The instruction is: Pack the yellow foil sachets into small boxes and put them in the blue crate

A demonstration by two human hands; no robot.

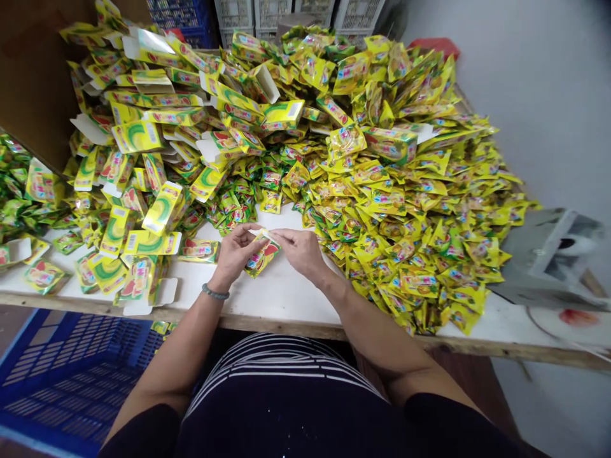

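Note:
Between my two hands, over the table's front part, is a small yellow and green carton (pixel 262 256) with a fruit picture. My left hand (pixel 237 250) is closed on its left side, thumb across the upper part. My right hand (pixel 300 249) pinches its white upper end with fingers pressed together. Just left of my left hand lies a similar carton (pixel 198 250) on its side. Yellow foil packets (pixel 405 222) are heaped close to my right hand. Green packets (pixel 236 207) lie behind my left hand.
A tall pile of cartons (pixel 138 137), several with open flaps, covers the left of the white table (pixel 248 299). A blue crate (pixel 71 375) stands below the front edge at left. At right is a grey box-like object (pixel 548 257). White crates (pixel 272 13) stand behind.

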